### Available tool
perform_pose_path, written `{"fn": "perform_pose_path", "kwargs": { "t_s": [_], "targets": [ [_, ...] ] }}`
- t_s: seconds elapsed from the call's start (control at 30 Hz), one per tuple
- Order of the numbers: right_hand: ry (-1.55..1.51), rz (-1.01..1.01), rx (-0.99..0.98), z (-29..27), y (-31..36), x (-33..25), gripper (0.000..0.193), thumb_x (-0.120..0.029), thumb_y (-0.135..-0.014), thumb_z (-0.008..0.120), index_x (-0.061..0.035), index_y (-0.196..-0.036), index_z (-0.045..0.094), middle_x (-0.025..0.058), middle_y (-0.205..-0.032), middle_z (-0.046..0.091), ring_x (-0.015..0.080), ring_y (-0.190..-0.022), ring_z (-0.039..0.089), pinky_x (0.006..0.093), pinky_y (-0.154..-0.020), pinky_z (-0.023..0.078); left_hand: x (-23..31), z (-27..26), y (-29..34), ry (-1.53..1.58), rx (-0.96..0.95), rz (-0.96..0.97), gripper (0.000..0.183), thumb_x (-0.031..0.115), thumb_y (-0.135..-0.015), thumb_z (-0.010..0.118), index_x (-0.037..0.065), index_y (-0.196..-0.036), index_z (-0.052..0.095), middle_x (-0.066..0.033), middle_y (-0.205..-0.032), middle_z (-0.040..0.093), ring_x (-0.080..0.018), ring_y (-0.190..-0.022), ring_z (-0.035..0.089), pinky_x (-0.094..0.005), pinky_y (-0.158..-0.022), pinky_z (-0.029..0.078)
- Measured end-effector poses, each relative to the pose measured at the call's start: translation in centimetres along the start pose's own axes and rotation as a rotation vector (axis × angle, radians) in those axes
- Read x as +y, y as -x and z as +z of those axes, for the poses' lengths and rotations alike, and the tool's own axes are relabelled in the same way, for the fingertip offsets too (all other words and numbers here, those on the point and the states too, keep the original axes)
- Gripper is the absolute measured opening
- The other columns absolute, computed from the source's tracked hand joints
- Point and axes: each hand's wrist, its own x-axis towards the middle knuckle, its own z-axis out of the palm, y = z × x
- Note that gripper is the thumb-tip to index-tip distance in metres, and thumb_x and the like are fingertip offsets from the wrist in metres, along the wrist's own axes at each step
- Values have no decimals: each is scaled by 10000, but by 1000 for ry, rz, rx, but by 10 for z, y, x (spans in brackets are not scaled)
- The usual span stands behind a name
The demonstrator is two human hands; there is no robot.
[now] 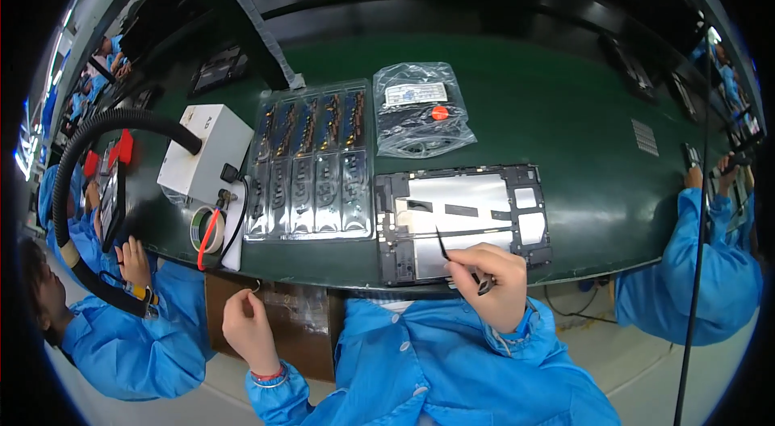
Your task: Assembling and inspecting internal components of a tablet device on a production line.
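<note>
My right hand (494, 279) grips a pair of dark tweezers (442, 244), whose tips point up over an opened tablet-like device (525, 246). The device lies flat at the table's front edge, with silver plates in a black frame and dark strips across them. My left hand (251, 331) is in front of the table edge, above an open cardboard box (228, 293). Its thumb and fingers are pinched together. Something small and thin shows at the fingertips, too small to name.
A clear blister tray (372, 184) of small circuit parts lies left of the device. Behind the device is a clear plastic bag (420, 139). A white box (198, 152) with a black hose (89, 131) and a tape roll (198, 231) stand left. Co-workers in blue sit on both sides.
</note>
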Motion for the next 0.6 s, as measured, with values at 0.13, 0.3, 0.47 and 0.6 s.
{"fn": "perform_pose_path", "kwargs": {
  "t_s": [0.13, 0.3, 0.47, 0.6],
  "targets": [
    [-25, 48, -67, 0, -4, -3, 174, 13, -729, 675, -4, -902, 674, 97, -737, 648, 117, -560, 592, 210, -450, 423, -59, 25, 21, -379, -188, -135, 124, 118, -834, 564, 43, -880, 651, -146, -825, 641, -323, -721, 612, -399, -633, 489],
    [-130, 52, -106, 8, -4, -1, 169, -23, -724, 705, -12, -890, 680, 99, -738, 663, 101, -531, 579, 211, -443, 418, -58, 25, 11, -500, -302, -260, 128, 197, -792, 637, 79, -820, 677, -136, -800, 657, -335, -726, 623, -414, -618, 494],
    [-190, 59, -129, 11, 2, -2, 172, -42, -725, 719, -32, -893, 685, 95, -740, 670, 94, -527, 574, 214, -442, 412, 10, 4, -3, -115, -352, -192, 95, 95, -794, 626, 30, -845, 672, -127, -741, 652, -244, -640, 632, -319, -576, 495],
    [-228, 92, -199, 15, 8, -6, 164, -47, -735, 715, -27, -893, 674, 90, -731, 663, 101, -545, 582, 222, -469, 431, 88, -4, 0, 718, -356, 22, 198, -61, -796, 537, -22, -964, 634, -115, -914, 644, -172, -683, 619, -251, -611, 498]
  ]
}}
